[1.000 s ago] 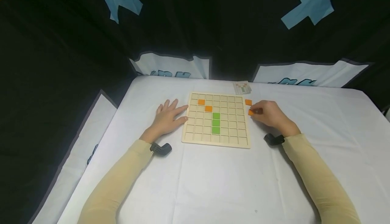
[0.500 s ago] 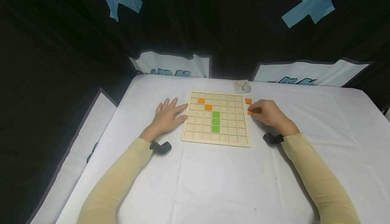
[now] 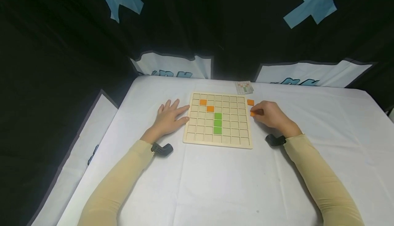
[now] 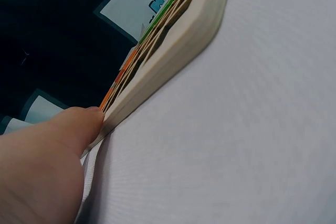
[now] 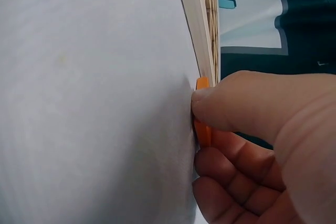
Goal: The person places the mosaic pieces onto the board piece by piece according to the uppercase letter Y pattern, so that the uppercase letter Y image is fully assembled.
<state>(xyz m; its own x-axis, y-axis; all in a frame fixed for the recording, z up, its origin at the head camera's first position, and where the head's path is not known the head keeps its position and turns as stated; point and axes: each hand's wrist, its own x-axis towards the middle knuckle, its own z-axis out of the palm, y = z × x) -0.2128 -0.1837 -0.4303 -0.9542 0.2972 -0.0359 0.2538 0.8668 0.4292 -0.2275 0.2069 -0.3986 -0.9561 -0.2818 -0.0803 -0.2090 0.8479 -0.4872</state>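
A square wooden grid board [image 3: 233,125] lies on the white table. Set in its cells are two orange tiles [image 3: 203,102] on a diagonal and a column of green tiles [image 3: 218,123]. My left hand [image 3: 166,119] lies with fingers spread, its thumb and index fingertips at the board's left edge; in the left wrist view the thumb [image 4: 79,129] touches that edge. Beside the board's right edge, my right hand [image 3: 268,113] pinches an orange tile [image 5: 203,137] between thumb and fingers, close to the tabletop. The fingers partly hide this tile.
Another loose orange tile [image 3: 250,102] lies just beyond my right fingertips, near the board's upper right corner. A small patterned card [image 3: 244,88] rests behind the board. Dark curtains [image 3: 197,21] rise behind the table's far edge.
My right fingertips have shifted very slightly left over the orange tile. The left hand and the tiles on the board have stayed in place.
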